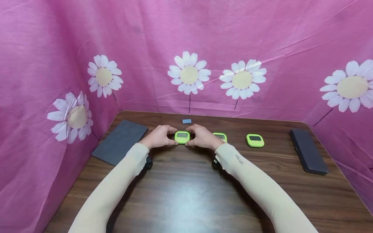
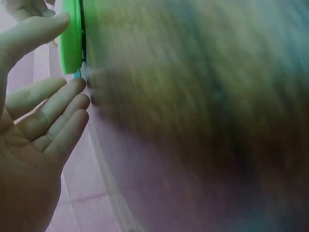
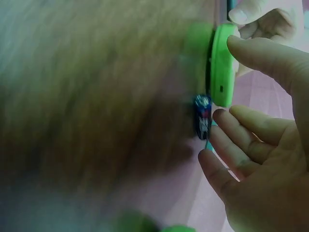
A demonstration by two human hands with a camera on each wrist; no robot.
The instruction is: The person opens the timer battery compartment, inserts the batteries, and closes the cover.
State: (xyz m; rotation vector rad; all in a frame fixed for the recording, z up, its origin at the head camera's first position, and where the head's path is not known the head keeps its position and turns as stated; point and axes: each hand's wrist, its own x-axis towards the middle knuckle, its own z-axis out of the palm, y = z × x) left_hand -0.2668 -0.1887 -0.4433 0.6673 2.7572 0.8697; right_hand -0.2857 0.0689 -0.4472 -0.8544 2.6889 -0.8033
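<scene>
Left hand (image 1: 159,137): pinching the left end of the middle timer (image 1: 182,137), as far as we can tell, with the thumb at the near corner and forefinger at the far one; our other fingers are pretty loose.
Right hand (image 1: 204,137): same deal mirrored, thumb and forefinger gripping the right end.
Middle timer: bright green, screen facing up, right between our two hands; we can't tell if its back touches the table (image 1: 180,194).
Battery: from the right wrist we spot what looks like a shiny blue one (image 3: 203,117), close by the timer and our right fingertips.
Blue block: small flat thing (image 1: 186,121) just beyond the timer, toward the back edge.
Second timer: also green (image 1: 220,137), partly hidden behind our right hand.
Third timer: green again (image 1: 255,140), further right, well apart from the hands.
Dark mat: flat (image 1: 120,142), off to our left.
Black case: long one (image 1: 309,152), near the table's right edge.
Backdrop: pink cloth (image 1: 145,48) with big white daisies, behind the brown wood table.
</scene>
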